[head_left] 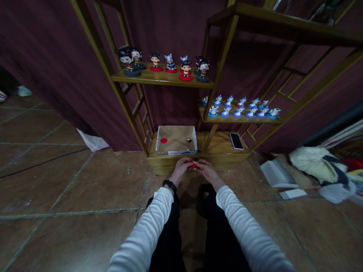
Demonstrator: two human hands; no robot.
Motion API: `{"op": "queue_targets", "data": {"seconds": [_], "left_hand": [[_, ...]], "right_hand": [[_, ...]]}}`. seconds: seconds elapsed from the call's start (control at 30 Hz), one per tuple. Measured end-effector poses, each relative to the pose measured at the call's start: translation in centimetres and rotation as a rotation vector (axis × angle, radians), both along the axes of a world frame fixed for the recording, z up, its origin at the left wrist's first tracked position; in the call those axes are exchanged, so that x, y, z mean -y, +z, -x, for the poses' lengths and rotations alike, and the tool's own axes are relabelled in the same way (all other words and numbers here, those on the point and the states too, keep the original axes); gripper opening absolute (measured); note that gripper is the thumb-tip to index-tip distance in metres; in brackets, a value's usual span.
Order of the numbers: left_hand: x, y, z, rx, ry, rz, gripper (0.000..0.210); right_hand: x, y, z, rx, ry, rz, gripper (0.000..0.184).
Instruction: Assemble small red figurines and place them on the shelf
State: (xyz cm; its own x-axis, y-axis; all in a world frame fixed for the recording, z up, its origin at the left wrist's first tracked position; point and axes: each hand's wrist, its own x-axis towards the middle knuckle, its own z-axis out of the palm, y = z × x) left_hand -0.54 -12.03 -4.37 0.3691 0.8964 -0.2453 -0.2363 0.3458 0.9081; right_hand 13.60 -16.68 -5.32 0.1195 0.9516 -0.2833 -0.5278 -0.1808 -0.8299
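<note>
Both my hands meet around a small figurine [195,161] with dark hair and red at its lower part, just in front of the cabinet's low edge. My left hand [182,169] grips it from the left, a black watch on that wrist. From the right, my right hand [208,170] pinches the same figurine. Fingers hide much of it. Right behind, a shallow cardboard box [177,128] sits on the low shelf. Inside it lie a red disc [163,140] at the left and a small dark-and-tan piece [189,139] at the right.
Several figurines on red or black bases, such as a red-based one [185,71], stand on the upper shelf [164,80]. Blue-white figurines [239,111] fill the right shelf. A phone [236,141] lies below them. White boxes [279,173] and bags [317,162] are on the floor at right.
</note>
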Motion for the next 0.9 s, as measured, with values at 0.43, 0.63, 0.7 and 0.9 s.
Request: {"op": "queue_targets", "data": {"seconds": [0.43,0.63,0.7,0.9], "left_hand": [[0.3,0.8,-0.6,-0.027,-0.048,-0.284,0.037],[1.0,1.2,-0.3,-0.47,-0.006,-0.67,0.038],[1.7,1.7,-0.1,-0.614,-0.009,-0.818,0.041],[3.3,2.8,0.0,-0.983,-0.09,-1.017,0.046]], "right_hand": [[-0.2,0.2,0.3,-0.045,-0.103,-0.055,0.024],[0.0,0.1,0.4,-0.01,-0.064,-0.075,0.02],[0.1,0.1,0.4,0.003,-0.062,-0.087,0.02],[0.3,0.3,0.6,0.043,-0.041,-0.112,0.025]]}}
